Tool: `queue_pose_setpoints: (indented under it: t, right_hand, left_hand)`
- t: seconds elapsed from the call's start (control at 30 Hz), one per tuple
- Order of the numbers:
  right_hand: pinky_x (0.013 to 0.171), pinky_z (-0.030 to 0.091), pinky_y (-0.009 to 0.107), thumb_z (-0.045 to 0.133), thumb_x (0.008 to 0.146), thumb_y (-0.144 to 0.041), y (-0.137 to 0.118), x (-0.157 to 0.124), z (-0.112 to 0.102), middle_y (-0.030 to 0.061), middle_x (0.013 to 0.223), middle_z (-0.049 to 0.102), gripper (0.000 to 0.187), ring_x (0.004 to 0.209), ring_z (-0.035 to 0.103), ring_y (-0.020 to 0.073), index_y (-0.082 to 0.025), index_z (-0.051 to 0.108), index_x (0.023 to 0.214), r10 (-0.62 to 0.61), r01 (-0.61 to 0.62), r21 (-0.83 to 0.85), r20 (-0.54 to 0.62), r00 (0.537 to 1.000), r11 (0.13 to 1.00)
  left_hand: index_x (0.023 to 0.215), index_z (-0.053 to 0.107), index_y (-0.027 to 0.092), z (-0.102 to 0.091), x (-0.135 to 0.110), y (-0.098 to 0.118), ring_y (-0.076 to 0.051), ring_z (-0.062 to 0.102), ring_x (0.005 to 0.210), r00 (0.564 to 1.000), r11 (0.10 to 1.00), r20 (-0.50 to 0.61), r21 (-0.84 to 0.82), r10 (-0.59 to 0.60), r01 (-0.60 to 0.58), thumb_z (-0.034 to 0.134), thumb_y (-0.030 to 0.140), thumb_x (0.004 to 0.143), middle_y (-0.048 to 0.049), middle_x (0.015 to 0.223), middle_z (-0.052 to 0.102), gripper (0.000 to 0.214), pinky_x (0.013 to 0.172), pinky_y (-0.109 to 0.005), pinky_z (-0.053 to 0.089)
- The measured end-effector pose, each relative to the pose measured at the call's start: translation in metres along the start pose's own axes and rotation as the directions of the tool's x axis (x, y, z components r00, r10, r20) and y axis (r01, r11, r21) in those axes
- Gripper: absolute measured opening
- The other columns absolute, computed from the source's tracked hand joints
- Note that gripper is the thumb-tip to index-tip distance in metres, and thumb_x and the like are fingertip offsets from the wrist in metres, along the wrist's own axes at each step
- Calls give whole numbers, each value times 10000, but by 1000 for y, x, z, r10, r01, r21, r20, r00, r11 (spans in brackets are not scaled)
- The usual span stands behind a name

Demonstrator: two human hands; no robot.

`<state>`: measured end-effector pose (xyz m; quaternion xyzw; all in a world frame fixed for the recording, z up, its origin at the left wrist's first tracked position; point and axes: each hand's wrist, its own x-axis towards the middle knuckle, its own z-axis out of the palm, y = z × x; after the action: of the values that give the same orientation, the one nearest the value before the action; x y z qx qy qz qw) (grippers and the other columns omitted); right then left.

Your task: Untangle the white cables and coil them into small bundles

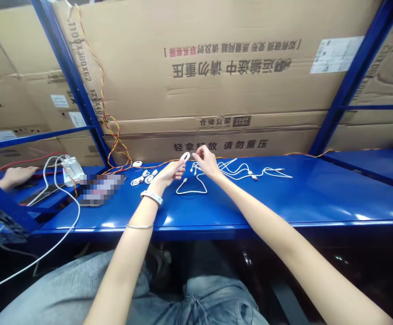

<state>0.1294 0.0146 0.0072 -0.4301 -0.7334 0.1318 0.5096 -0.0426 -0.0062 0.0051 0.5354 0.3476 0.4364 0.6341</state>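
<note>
My left hand holds a small coiled white cable up between its fingertips, just above the blue steel shelf. My right hand is raised beside that coil, its bunched fingertips almost touching it; I cannot tell whether they grip it. Below my hands, a white cable lies in a loose loop. Further white cables sprawl to the right. Two small bundled white cables lie left of my left hand. A white band and a thin bracelet circle my left wrist.
A pixelated, obscured object and a white plastic device with long white cables sit at left. A co-worker's hand rests further left. Red-yellow twisted wires run along stacked cardboard boxes behind the shelf.
</note>
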Motion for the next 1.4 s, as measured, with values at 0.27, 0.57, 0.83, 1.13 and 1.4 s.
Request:
queue_pose_setpoints:
  t: [0.27,0.57,0.83,1.13,1.4]
  right_hand:
    - [875,448,297,519,850,-318,22,11,-3,93,1093,670,292,992,600,197,-138,644,1042,-201,117,231,385,901,966]
    - [838,456,277,482,894,-324,5,3,-3,82,1084,658,362,915,593,167,-135,592,1183,-232,159,233,327,916,959]
    - [846,467,318,577,849,-361,20,5,5,73,1006,678,282,929,590,197,-141,654,1006,-174,-64,457,461,870,887]
    - [822,475,287,672,766,-277,-1,0,-12,67,1053,696,330,930,624,183,-168,680,1077,-267,-164,601,562,783,783]
    - [675,457,249,650,751,-302,3,4,-11,35,782,663,199,689,574,126,-130,643,852,-198,-160,604,482,854,781]
  left_hand:
    - [753,492,138,12,-11,8,-10,250,405,963,999,269,-19,-24,30,586,354,892,74,582,297,273,350,-99,203]
    - [701,434,156,9,-12,11,-5,197,376,969,997,247,-65,-17,34,585,398,886,92,553,245,340,320,-100,203]
    - [724,415,163,11,-17,14,-8,217,354,931,985,347,-81,-113,149,534,354,914,92,543,262,295,295,-80,220]
    - [731,419,160,13,-19,13,-6,200,350,891,980,417,3,-181,198,498,394,931,95,540,250,317,293,-77,218]
    - [742,443,153,14,-19,16,-9,189,350,940,990,331,-87,-79,114,451,364,952,97,530,232,297,300,-82,204]
